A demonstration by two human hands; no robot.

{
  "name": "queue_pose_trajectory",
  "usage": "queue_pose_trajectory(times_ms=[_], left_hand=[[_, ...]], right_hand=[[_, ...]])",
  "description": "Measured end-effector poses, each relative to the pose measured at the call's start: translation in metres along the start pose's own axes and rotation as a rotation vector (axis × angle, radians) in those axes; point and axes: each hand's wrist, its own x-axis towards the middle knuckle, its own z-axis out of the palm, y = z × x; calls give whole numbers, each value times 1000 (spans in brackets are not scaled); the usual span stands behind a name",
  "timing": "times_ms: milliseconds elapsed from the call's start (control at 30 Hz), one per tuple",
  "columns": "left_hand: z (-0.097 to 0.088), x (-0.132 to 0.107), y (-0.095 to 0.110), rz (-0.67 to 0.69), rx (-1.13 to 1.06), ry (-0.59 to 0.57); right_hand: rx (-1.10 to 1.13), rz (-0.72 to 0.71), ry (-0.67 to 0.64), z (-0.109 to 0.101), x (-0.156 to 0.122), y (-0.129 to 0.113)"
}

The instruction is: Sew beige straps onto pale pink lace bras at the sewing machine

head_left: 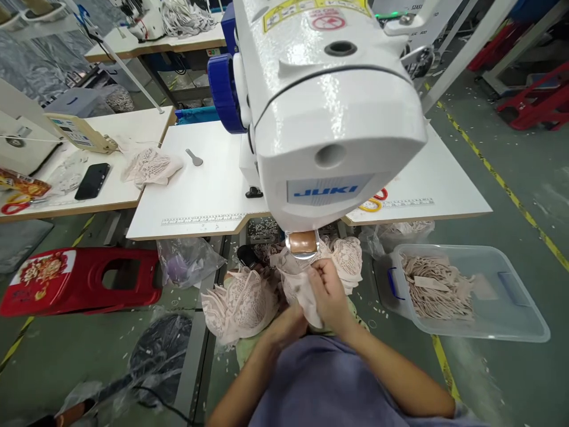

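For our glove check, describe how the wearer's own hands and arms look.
The left hand and right hand are bare, no gloves or wristwear showing. Both forearms are uncovered. A greyish-purple sleeve shows by the right elbow, similar in colour to the top.

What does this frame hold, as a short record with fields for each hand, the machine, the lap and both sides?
right hand: pinches pale fabric
left hand: at the fabric's lower edge; grip unclear
machine: white JUKI sewing machine, above the hands
lap: lace pieces
left side: red stool
right side: clear bin holding beige strips
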Motion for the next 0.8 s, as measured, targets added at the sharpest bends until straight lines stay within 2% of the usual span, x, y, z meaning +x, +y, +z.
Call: queue_pose_trajectory(times_ms=[100, 167, 233, 300, 367, 433, 467, 533, 600, 633, 700, 733, 800], left_hand=[[6, 4, 2, 7, -142, 46], [9, 2, 6, 60, -180, 149], [9, -3, 12, 126, -119, 241], [7, -9, 21, 196, 51, 278], [1, -15, 34, 248, 305, 217], [-4, -22, 48, 253, 542, 77], [-6, -25, 55, 245, 630, -3], [-7, -30, 66, 229, 744, -148], [-5, -33, 75, 219, 805, -241], [-3, -34, 78, 203, 826, -279], [-2, -34, 84, 163, 852, -319], [-1, -33, 86, 146, 859, -312], [-2, -30, 90, 140, 843, -245]], right_hand=[[-90, -158, -8, 12, -15, 10], [-137, -211, -11, 18, -21, 16], [-183, -235, -33, 17, -24, 19], [-231, -289, -110, 9, -24, 17], [-292, -384, -133, -6, -20, 12], [-339, -493, -147, -23, -14, 4], [-351, -533, -208, -31, -10, -1], [-362, -532, -471, -43, -2, -11], [-378, -434, -737, -49, 4, -20], [-385, -377, -812, -51, 6, -24], [-388, -310, -826, -55, 8, -29], [-387, -294, -768, -57, 9, -30], [-408, -265, -544, -63, 10, -30]])
